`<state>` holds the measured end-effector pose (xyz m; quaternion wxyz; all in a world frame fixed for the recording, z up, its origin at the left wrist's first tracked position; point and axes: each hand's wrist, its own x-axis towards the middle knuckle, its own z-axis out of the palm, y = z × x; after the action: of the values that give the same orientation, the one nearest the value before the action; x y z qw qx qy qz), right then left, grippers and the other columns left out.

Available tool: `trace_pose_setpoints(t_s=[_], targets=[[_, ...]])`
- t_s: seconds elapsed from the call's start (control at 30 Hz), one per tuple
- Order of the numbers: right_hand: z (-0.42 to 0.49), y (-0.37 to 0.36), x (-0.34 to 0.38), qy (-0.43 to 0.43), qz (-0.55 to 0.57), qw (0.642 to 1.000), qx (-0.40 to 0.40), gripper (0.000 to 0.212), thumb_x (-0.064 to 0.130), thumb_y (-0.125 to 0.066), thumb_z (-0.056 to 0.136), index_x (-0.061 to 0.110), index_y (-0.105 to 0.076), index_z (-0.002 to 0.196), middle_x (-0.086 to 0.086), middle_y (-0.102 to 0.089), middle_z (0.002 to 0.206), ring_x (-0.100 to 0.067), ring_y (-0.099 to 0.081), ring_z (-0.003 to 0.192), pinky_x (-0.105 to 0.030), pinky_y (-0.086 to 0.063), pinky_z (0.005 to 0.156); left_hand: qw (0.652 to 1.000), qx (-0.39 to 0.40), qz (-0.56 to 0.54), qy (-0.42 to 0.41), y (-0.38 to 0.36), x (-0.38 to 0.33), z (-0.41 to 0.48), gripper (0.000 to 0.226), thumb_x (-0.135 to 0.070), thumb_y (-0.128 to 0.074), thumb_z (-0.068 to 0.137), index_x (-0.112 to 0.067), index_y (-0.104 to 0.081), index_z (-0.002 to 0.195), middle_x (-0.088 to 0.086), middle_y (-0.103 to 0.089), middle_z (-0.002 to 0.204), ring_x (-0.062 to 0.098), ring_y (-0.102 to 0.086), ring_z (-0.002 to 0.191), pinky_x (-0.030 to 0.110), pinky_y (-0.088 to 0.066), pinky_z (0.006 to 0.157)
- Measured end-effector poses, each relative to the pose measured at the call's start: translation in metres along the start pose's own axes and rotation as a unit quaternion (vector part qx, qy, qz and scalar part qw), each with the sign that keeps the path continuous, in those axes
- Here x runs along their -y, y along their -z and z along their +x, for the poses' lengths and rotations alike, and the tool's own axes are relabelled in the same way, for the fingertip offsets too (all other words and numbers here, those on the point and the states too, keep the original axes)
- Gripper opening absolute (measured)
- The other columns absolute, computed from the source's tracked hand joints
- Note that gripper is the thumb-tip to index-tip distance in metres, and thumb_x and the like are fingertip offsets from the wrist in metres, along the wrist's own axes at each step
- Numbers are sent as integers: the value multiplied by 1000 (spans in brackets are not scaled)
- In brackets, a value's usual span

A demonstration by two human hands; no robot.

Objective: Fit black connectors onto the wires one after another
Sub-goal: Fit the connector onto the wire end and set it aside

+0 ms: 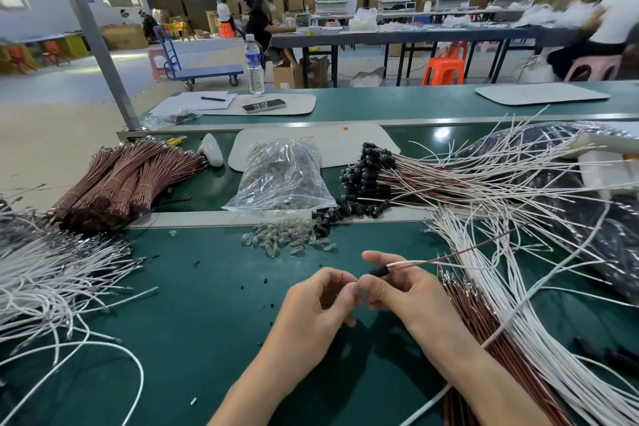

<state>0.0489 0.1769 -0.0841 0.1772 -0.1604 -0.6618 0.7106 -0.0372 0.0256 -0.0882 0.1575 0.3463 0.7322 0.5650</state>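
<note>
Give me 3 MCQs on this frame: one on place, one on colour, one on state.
1. Where does the clear plastic bag lie?
A. Between the bundled brown wires and the finished wires with black connectors
B. Under the right hand
C. Beside the water bottle

2. What colours are the two wires leaving the black connector in the hands?
A. Both white
B. One white, one brown
C. Blue and yellow

3. What is the state of the right hand?
A. Flat on the belt
B. Closed on the black connector
C. Out of view

Answers: 1 A, the bag sits mid-belt between those piles. 2 B, a white and a brown wire run rightward from it. 3 B, its fingers pinch the connector while the left hand meets it at the tip.
</note>
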Motion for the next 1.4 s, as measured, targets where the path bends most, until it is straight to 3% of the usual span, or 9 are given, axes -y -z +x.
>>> trace_pose_setpoints(t_s=[0.07,0.2,0.33,0.63,0.77,0.87,0.93,1.2,1.4], targets=[[1,0,-1,-13,-1,1000,13,39,37,-81,72,19,-77,106,-4,-76,79,-9,-71,75,-20,-56,68,1000,-2,-8,-1,0,-1,0,8,-19,-61,100,-22,-67,97,-5,-74,83,11,-68,65,20,-52,65],[0,1,-3,8,-39,998,39,28,48,-79,75,31,-80,97,-3,-78,83,-10,-71,78,-22,-57,73,1000,-4,-15,0,0,0,1,8,-17,-61,100,-22,-67,97,-5,-74,82,10,-68,64,19,-51,64],[1,2,-3,18,-33,999,23,50,69,-81,65,28,-80,95,-3,-77,82,-11,-71,76,-22,-56,71,1000,-1,-18,2,0,-1,1,8,-19,-61,100,-22,-67,97,-4,-75,84,13,-70,66,19,-51,64],[1,1,1,10,1,1000,-27,25,42,-79,70,25,-81,88,-7,-78,81,-13,-73,75,-19,-57,68,998,-63,15,-24,3,1,2,9,-35,-60,97,-42,-62,103,-12,-73,95,9,-68,88,24,-52,75],[0,3,6,-15,56,997,-52,20,34,-80,70,25,-82,88,-11,-79,88,-18,-76,82,-17,-58,70,954,-189,229,-38,33,11,9,26,-34,-52,102,-43,-54,126,-26,-60,121,2,-55,108,26,-45,97],[0,3,7,-31,65,996,-55,14,27,-78,73,23,-82,85,-12,-78,86,-18,-75,77,-18,-58,67,912,-164,375,25,41,18,19,50,-32,-40,105,-31,-30,154,-7,-33,159,11,-27,144,30,-22,118],[0,3,8,-36,68,995,-56,13,26,-78,74,21,-82,85,-13,-78,85,-17,-74,74,-18,-58,65,893,-144,421,63,36,20,23,52,-35,-30,107,-31,-20,158,-3,-20,165,16,-21,149,31,-17,122],[0,1,9,-39,61,996,-56,25,36,-81,66,21,-82,86,-13,-78,86,-17,-74,74,-21,-58,67,886,-185,421,55,36,23,21,40,-16,-48,102,-20,-53,141,-1,-50,135,17,-51,120,31,-38,101],[-2,3,9,-39,48,996,-58,37,43,-82,64,18,-82,91,-13,-78,89,-18,-74,78,-22,-58,69,885,-212,407,79,38,23,22,31,-12,-55,99,-16,-63,128,4,-51,117,23,-50,104,34,-38,90]])
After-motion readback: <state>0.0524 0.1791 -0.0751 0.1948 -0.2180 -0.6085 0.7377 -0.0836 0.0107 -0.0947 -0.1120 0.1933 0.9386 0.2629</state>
